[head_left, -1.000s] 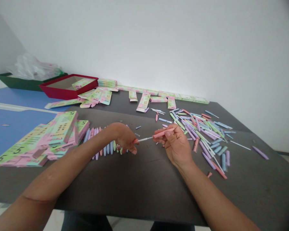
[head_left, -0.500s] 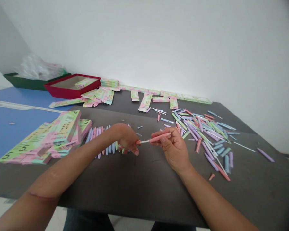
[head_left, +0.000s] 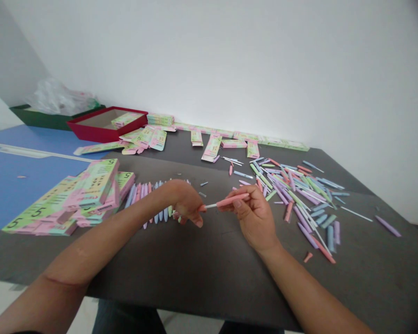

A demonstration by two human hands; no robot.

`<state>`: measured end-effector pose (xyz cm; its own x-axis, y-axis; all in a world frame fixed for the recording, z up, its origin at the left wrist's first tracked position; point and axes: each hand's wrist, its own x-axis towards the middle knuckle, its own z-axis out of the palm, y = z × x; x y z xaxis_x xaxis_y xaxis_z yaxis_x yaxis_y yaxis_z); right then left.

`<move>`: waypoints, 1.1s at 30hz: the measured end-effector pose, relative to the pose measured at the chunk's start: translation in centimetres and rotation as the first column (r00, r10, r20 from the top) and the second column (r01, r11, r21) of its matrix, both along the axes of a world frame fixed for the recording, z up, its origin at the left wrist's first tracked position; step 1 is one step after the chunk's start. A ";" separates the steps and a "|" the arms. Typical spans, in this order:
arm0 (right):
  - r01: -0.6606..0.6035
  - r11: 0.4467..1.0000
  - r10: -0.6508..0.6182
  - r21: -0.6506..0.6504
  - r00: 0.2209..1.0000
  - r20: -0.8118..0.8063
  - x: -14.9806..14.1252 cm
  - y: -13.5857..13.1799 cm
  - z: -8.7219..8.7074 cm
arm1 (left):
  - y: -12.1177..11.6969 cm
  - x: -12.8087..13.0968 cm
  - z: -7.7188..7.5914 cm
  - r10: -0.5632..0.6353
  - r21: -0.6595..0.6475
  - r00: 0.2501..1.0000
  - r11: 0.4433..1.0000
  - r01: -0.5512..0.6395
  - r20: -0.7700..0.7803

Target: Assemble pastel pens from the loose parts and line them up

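Observation:
Between the fingers of my right hand (head_left: 256,211) is a coral pen barrel (head_left: 232,200), held level above the table. A white refill (head_left: 211,205) sticks out of its left end. My left hand (head_left: 186,202), bent down at the wrist, pinches a small coral pen piece (head_left: 202,208) at the other end of the refill. Below and behind my left hand lies a row of pastel pens (head_left: 156,217), partly hidden by my forearm. To the right of my right hand spreads a pile of loose pen parts (head_left: 296,190) in purple, green, blue and coral.
Stacked printed cartons (head_left: 95,185) stand at the left. Farther back are a red box (head_left: 90,132), a green box (head_left: 42,118) with clear plastic bags, and flattened cartons (head_left: 149,137). More cartons line the wall. A small coral piece (head_left: 308,257) lies near my right forearm.
The view has shifted slightly. Both hands keep their grip on the coral pen parts, and the barrel and the small coral piece appear slightly closer together.

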<state>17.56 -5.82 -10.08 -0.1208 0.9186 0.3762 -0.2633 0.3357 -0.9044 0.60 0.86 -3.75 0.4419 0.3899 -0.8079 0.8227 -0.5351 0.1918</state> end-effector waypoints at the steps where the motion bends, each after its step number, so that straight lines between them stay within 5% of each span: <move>1: -0.017 1.000 0.017 -0.008 1.000 -0.006 -0.1 0.0 -0.1 | 0.0 0.0 0.0 -0.002 0.001 1.000 1.000 0.002 -0.004; 18: 0.026 1.000 -0.025 0.003 0.949 0.314 -0.6 -0.6 -1.0 | -0.4 0.3 -0.4 -0.052 0.055 0.999 0.997 0.052 -0.011; 26: 0.133 0.960 -0.261 0.247 0.746 0.613 0.0 -0.7 -0.1 | -0.7 0.5 -0.3 0.017 0.091 1.000 0.996 -0.018 0.013; 30: 0.128 0.966 -0.246 0.224 0.717 0.652 0.1 -0.6 -0.2 | -0.9 0.6 -0.1 0.015 0.074 1.000 0.997 -0.014 -0.014; 33: 0.051 0.989 -0.128 0.140 0.770 0.625 0.4 -0.4 -0.1 | -1.0 0.5 0.0 -0.011 0.067 1.000 0.998 0.010 0.003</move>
<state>17.93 -6.19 -10.20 -0.2855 0.8952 0.3423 0.3894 0.4347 -0.8120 1.14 -0.10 -3.73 0.4485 0.4381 -0.7791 0.8165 -0.5553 0.1578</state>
